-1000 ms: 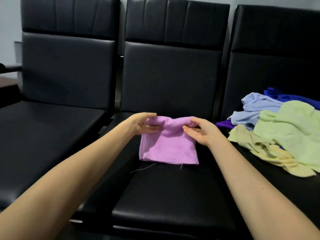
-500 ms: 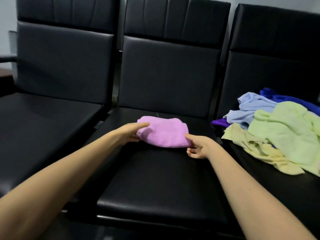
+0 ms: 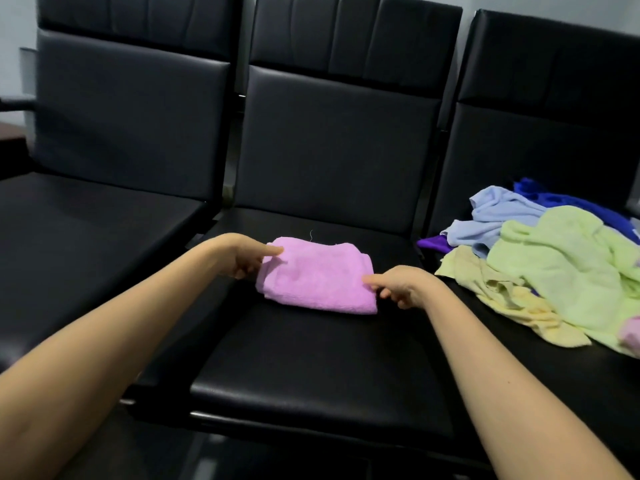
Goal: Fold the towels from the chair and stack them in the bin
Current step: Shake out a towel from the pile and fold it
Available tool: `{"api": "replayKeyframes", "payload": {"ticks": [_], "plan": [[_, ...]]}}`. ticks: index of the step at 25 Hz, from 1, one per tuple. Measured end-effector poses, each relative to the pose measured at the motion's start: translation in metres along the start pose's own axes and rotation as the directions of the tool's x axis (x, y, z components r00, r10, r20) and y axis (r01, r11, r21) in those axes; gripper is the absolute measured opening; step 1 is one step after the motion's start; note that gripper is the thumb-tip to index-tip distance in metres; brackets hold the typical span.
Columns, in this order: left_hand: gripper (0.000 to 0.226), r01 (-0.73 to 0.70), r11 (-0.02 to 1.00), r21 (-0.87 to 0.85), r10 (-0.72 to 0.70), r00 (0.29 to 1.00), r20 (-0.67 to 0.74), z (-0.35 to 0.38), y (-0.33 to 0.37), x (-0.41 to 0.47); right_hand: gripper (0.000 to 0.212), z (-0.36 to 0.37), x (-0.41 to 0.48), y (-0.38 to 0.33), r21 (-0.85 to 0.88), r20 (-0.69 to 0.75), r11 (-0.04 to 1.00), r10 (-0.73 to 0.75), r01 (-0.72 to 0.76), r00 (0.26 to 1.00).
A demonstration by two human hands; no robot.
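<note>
The left hand (image 3: 246, 262) and right hand (image 3: 404, 286) each pinch an end of the folded pink towel (image 3: 317, 279) lying between them on the seat (image 3: 311, 362); lifted by those ends alone, its middle could sag and unfold.

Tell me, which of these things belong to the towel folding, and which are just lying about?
Part of the job: folded pink towel, pinched by left hand and right hand; heap of unfolded towels; right chair beneath it; middle chair.
Just there: left chair; loose thread.
</note>
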State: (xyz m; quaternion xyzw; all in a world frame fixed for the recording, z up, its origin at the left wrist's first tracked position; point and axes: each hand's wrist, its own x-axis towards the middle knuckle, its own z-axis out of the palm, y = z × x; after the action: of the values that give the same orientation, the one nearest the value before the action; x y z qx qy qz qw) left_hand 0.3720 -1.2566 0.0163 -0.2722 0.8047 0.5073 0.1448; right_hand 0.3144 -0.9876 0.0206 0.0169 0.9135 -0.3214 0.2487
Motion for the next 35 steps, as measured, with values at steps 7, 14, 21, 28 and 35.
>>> {"api": "replayKeyframes", "payload": {"ticks": [7, 14, 21, 28, 35], "plan": [[0.017, -0.229, 0.922, -0.312, 0.171, 0.964, -0.203, 0.023, 0.008, 0.019, 0.023, 0.017, 0.018, -0.014, 0.327, -0.183, 0.914, -0.189, 0.241, 0.965], [0.029, -0.323, 0.801, -0.505, 0.402, 0.914, 0.053, 0.025, 0.018, 0.016, 0.012, 0.037, 0.037, -0.028, 0.455, -0.31, 0.851, -0.126, 0.263, 0.942], [0.005, -0.343, 0.902, -0.262, 0.329, 0.939, -0.098, 0.033, 0.021, 0.031, 0.016, 0.034, 0.058, -0.016, 0.396, -0.424, 0.877, -0.09, 0.274, 0.901], [0.057, -0.093, 0.834, 0.543, 0.317, 0.887, -0.334, 0.05, 0.022, 0.019, 0.056, 0.031, 0.06, -0.014, 0.243, -0.364, 0.967, 0.025, 0.069, 0.931], [0.034, -0.028, 0.962, -0.27, 0.024, 1.0, -0.019, 0.053, 0.027, -0.007, 0.056, 0.038, 0.022, -0.024, 0.522, -0.146, 0.853, 0.058, 0.026, 0.988]]}}
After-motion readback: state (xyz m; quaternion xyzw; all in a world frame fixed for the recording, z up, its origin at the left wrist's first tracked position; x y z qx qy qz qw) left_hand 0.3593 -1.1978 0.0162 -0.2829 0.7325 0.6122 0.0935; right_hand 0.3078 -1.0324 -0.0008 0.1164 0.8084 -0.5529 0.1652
